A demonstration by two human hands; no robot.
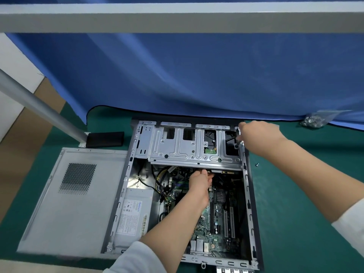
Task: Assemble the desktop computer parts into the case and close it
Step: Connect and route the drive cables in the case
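Both hands extended: left (pixel 200 181) fingers curled under drive cage (pixel 195 146), right (pixel 260 136) gripping case (pixel 253 213) corner.

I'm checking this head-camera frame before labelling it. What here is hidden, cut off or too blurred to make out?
- Left hand fingertips, head view: tucked under the drive cage, so what they hold is unclear.
- Right hand fingers: motion-blurred at the case far corner; grip unclear.
- Power supply label: print too small.
- Bag of screws: blurred, count unknown.
- Case near edge: cut off by the frame bottom.
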